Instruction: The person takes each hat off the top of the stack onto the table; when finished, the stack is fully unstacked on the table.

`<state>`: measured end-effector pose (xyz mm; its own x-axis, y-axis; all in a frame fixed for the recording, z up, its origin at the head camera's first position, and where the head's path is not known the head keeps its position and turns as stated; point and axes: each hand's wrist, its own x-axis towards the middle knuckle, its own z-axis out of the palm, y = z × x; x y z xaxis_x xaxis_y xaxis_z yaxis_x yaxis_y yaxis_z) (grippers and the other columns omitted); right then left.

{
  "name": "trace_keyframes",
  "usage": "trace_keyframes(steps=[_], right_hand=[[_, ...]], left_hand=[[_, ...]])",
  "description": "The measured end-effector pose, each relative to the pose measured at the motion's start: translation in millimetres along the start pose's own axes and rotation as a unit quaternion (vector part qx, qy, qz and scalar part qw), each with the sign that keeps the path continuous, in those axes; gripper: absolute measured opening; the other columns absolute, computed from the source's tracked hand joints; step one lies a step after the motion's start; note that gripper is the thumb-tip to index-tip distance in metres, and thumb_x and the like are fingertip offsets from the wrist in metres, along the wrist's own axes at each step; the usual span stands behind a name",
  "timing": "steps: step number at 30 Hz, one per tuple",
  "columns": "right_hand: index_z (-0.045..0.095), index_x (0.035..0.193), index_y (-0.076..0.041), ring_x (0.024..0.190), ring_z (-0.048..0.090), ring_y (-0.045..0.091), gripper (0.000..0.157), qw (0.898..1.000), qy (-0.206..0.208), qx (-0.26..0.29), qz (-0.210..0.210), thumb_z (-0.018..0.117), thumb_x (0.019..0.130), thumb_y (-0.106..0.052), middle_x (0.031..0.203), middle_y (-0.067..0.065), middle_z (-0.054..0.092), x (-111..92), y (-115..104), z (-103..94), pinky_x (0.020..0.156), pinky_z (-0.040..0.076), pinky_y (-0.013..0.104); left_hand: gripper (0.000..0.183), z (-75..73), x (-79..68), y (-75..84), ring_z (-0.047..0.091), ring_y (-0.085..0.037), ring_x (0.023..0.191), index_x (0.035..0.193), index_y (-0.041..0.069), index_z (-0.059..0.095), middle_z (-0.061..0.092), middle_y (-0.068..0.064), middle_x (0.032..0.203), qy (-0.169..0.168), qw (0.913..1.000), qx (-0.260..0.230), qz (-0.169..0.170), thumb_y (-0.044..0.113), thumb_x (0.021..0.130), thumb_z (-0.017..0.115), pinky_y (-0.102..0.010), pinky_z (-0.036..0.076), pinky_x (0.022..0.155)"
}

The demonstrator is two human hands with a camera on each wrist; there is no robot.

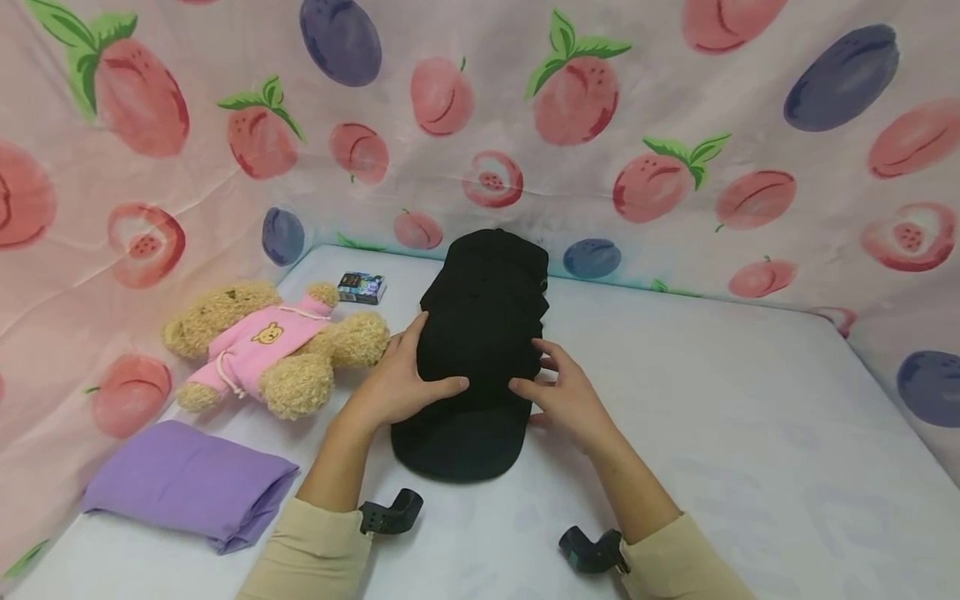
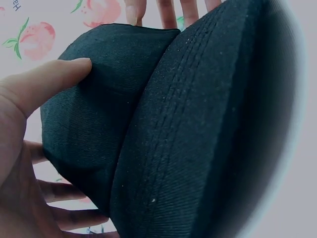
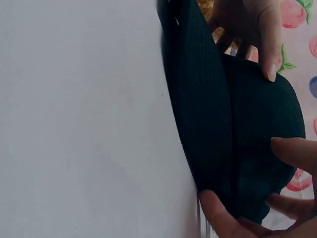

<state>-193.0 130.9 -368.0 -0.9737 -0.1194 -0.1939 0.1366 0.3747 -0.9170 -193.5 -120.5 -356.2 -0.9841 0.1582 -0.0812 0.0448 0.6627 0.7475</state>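
Note:
A black baseball cap [image 1: 476, 350] lies on the white surface with its brim [image 1: 457, 450] towards me. Behind its crown rises more black cap fabric [image 1: 498, 254] with stepped edges, like caps nested in a row. My left hand [image 1: 393, 383] holds the cap's left side, thumb across the front of the crown and fingers along the side. On the other side, my right hand [image 1: 566, 396] grips it with the thumb on the crown and fingers curved at the edge. In the right wrist view, one right fingertip touches the brim's end.
To the left lies a teddy bear [image 1: 277, 342] in a pink top, with a folded purple cloth [image 1: 191, 483] nearer me. A small dark patterned box [image 1: 362, 287] sits behind the bear. Fruit-printed fabric [image 1: 510, 100] walls the back and sides of the white surface [image 1: 712, 433].

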Motion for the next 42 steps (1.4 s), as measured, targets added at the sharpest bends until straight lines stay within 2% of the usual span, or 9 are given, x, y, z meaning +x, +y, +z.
trace_keyframes(steps=[7, 13, 20, 28, 42], right_hand=[[0.029, 0.162, -0.019, 0.143, 0.047, 0.043, 0.079, 1.000, 0.009, -0.001, 0.019, 0.070, 0.094, -0.021, 0.160, 0.023, 0.038, 1.1, -2.6, -0.4, 0.094, 0.059, 0.052], [0.032, 0.161, -0.018, 0.141, 0.050, 0.043, 0.077, 1.000, 0.008, -0.004, 0.017, 0.070, 0.094, -0.022, 0.158, 0.023, 0.041, 0.4, -3.1, -1.6, 0.100, 0.055, 0.054], [0.033, 0.161, -0.017, 0.140, 0.050, 0.044, 0.076, 0.999, 0.008, 0.031, 0.022, 0.069, 0.094, -0.016, 0.158, 0.024, 0.038, -1.3, -6.7, -1.9, 0.092, 0.060, 0.049], [0.034, 0.160, -0.017, 0.141, 0.050, 0.044, 0.075, 0.999, 0.006, 0.047, 0.023, 0.070, 0.095, -0.014, 0.158, 0.023, 0.037, -1.5, -6.4, -0.4, 0.091, 0.060, 0.049], [0.035, 0.160, -0.021, 0.134, 0.056, 0.041, 0.073, 1.000, 0.021, 0.017, 0.012, 0.070, 0.096, -0.019, 0.161, 0.020, 0.036, -4.5, -15.6, -0.8, 0.098, 0.057, 0.052]], left_hand=[[0.116, 2.3, 1.9, 2.9, 0.033, -0.041, 0.152, 0.168, 0.020, 0.007, 0.021, -0.019, 0.169, 0.003, 0.9999, -0.008, 0.009, 0.053, 0.083, 0.080, -0.065, 0.031, 0.120], [0.115, 2.1, 1.6, 6.0, 0.031, -0.040, 0.153, 0.168, 0.021, 0.008, 0.021, -0.018, 0.169, 0.005, 0.9999, -0.014, 0.008, 0.052, 0.083, 0.080, -0.064, 0.030, 0.120], [0.114, 2.1, 0.5, 8.2, 0.031, -0.039, 0.154, 0.168, 0.019, 0.009, 0.022, -0.018, 0.169, 0.009, 0.9998, -0.014, 0.011, 0.052, 0.084, 0.080, -0.064, 0.030, 0.121], [0.113, 1.8, -1.8, 8.9, 0.031, -0.038, 0.153, 0.167, 0.018, 0.010, 0.024, -0.018, 0.169, 0.015, 0.9996, -0.024, 0.009, 0.049, 0.084, 0.080, -0.065, 0.029, 0.120], [0.112, -1.2, -8.0, 17.3, 0.031, -0.039, 0.152, 0.167, 0.016, 0.010, 0.023, -0.019, 0.169, 0.030, 0.9987, -0.042, 0.004, 0.046, 0.085, 0.080, -0.066, 0.029, 0.120]])
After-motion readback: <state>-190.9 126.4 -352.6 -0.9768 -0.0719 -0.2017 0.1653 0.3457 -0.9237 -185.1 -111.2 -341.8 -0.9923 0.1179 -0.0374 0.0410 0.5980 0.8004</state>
